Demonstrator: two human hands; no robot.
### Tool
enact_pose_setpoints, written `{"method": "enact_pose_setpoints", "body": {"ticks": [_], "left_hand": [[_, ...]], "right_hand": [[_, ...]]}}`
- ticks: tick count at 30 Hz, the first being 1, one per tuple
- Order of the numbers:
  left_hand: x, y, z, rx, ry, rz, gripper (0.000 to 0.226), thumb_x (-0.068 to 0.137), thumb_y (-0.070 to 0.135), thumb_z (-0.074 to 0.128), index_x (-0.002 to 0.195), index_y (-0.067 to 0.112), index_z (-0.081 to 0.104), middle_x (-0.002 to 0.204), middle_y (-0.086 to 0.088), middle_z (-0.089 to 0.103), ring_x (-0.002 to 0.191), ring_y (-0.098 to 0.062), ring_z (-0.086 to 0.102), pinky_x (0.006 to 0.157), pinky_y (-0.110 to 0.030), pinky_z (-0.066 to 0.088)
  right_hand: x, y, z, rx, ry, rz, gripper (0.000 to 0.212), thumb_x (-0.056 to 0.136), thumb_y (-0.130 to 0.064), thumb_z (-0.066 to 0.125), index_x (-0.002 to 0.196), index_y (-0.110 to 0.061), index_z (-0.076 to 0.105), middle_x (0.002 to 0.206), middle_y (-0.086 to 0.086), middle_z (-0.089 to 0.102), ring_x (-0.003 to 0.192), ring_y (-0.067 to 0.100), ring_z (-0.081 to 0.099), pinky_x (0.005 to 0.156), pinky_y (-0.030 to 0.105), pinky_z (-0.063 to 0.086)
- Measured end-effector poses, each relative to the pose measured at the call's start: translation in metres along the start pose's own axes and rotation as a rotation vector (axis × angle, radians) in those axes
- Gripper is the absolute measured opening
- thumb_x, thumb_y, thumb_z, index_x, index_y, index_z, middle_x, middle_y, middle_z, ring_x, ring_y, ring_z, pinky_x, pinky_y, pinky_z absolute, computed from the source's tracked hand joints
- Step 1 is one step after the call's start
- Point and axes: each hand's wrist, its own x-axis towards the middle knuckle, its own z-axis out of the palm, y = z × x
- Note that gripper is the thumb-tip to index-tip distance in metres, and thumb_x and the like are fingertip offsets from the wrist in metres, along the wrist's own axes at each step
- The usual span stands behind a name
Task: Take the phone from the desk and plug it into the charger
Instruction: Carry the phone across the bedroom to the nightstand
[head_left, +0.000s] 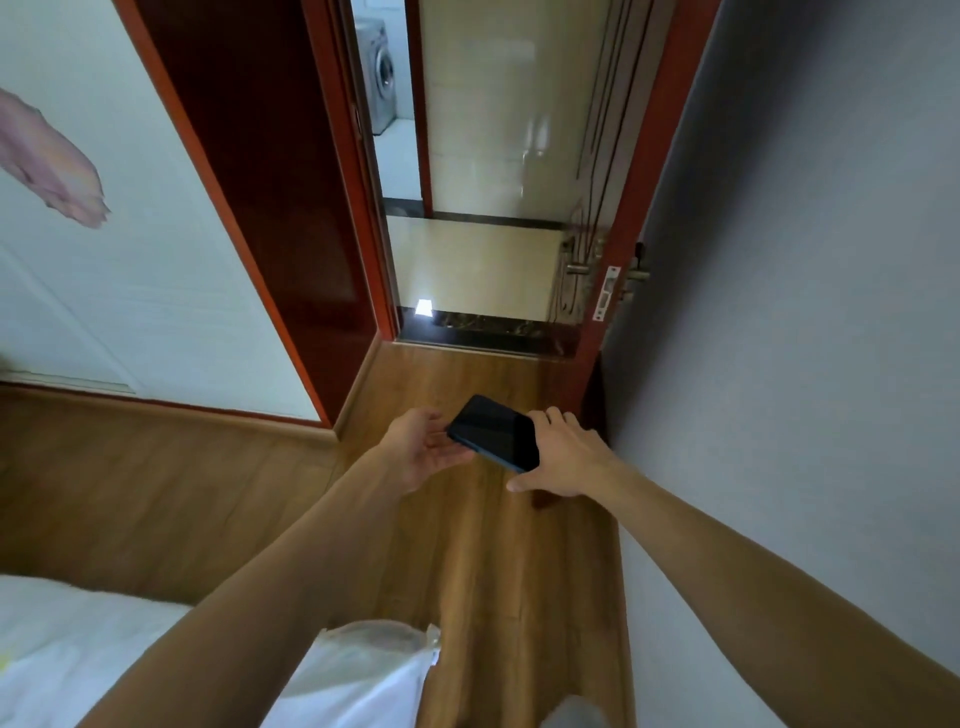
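Note:
A dark phone (496, 431) with a black screen and a blue edge is held out in front of me above the wooden floor, screen up. My right hand (563, 454) grips its right end, fingers under it and thumb out to the side. My left hand (423, 447) is palm up with its fingers apart, touching the phone's left end from below. No charger or desk shows in this view.
An open doorway (478, 270) with a red-brown frame lies straight ahead, its door (618, 208) swung against the grey wall (805, 312) on the right. A white bed (67, 649) fills the lower left. A washing machine (382, 78) stands far beyond.

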Motion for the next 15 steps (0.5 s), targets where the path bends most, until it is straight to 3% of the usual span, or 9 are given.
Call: {"method": "enact_pose_setpoints", "body": {"ticks": [7,9,13,15], "left_hand": [[0.084,0.066,0.005,-0.041,0.101,0.035,0.04,0.101,0.013,0.042,0.141,0.004,0.041,0.128,-0.028,0.057,0.106,-0.042,0.066,0.065,-0.043,0.063],[0.123,0.102,0.009,-0.15,0.168,0.06,0.04,0.101,0.013,0.042,0.14,0.002,0.041,0.128,-0.029,0.057,0.107,-0.042,0.066,0.072,-0.045,0.061],[0.14,0.123,-0.002,-0.196,0.223,0.089,0.038,0.101,0.009,0.04,0.138,-0.001,0.042,0.131,-0.03,0.054,0.11,-0.042,0.064,0.077,-0.047,0.058],[0.146,0.138,-0.009,-0.223,0.257,0.108,0.035,0.102,0.01,0.04,0.132,-0.005,0.046,0.124,-0.029,0.058,0.104,-0.041,0.065,0.077,-0.045,0.057]], "right_hand": [[0.118,0.013,-0.039,-0.032,-0.029,-0.094,0.097,0.072,-0.061,0.074,0.145,-0.014,0.031,0.141,0.01,0.041,0.129,0.03,0.04,0.1,0.051,0.044],[0.185,0.015,-0.064,-0.063,-0.057,-0.17,0.097,0.072,-0.059,0.075,0.146,-0.014,0.03,0.142,0.01,0.04,0.13,0.03,0.04,0.101,0.051,0.044],[0.223,0.002,-0.073,-0.102,-0.047,-0.207,0.096,0.072,-0.058,0.075,0.146,-0.015,0.03,0.144,0.01,0.04,0.131,0.03,0.041,0.098,0.047,0.043],[0.253,-0.005,-0.078,-0.105,-0.031,-0.292,0.094,0.071,-0.058,0.075,0.144,-0.016,0.032,0.142,0.01,0.042,0.13,0.03,0.043,0.096,0.045,0.044]]}}
